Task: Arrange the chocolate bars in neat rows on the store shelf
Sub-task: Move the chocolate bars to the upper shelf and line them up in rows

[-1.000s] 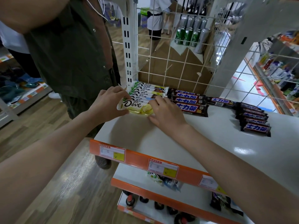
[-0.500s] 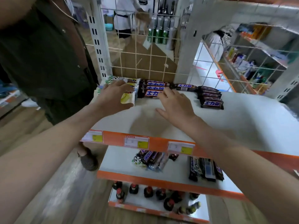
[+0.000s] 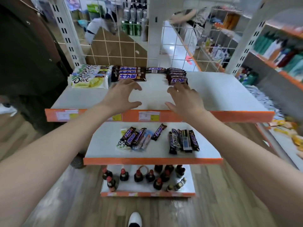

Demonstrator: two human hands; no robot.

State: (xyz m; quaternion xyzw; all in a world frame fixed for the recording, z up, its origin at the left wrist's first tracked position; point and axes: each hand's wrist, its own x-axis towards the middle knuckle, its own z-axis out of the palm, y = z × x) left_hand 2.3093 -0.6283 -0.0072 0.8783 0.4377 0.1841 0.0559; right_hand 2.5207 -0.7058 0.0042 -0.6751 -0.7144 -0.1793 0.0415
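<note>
Both hands hover over the bare front half of the top shelf (image 3: 221,95), fingers spread and loosely arched, holding nothing. The left hand (image 3: 121,95) sits just in front of the left Snickers stack (image 3: 128,74), its fingertips near the frontmost bar; whether they touch it is unclear. The right hand (image 3: 184,99) reaches toward the right Snickers stack (image 3: 177,76), its fingertips at or just short of the nearest wrapper.

Between those two stacks, at the back of the top shelf, a single Snickers bar (image 3: 155,69) lies crosswise. Left of the left stack, the white-and-green Dove bars (image 3: 90,77) form a row running front to back (the front one shows its logo plainly).

Below the top shelf, the middle shelf (image 3: 209,151) carries a jumbled pile of chocolate bars (image 3: 136,138) and, to the right of it, a looser group of dark bars (image 3: 183,140). Lower still, the bottom shelf (image 3: 131,184) holds dark bottles with red caps (image 3: 139,175).

A wire grid panel (image 3: 114,46) rises behind the top shelf. A person in dark clothing (image 3: 29,54) stands at its left end.
</note>
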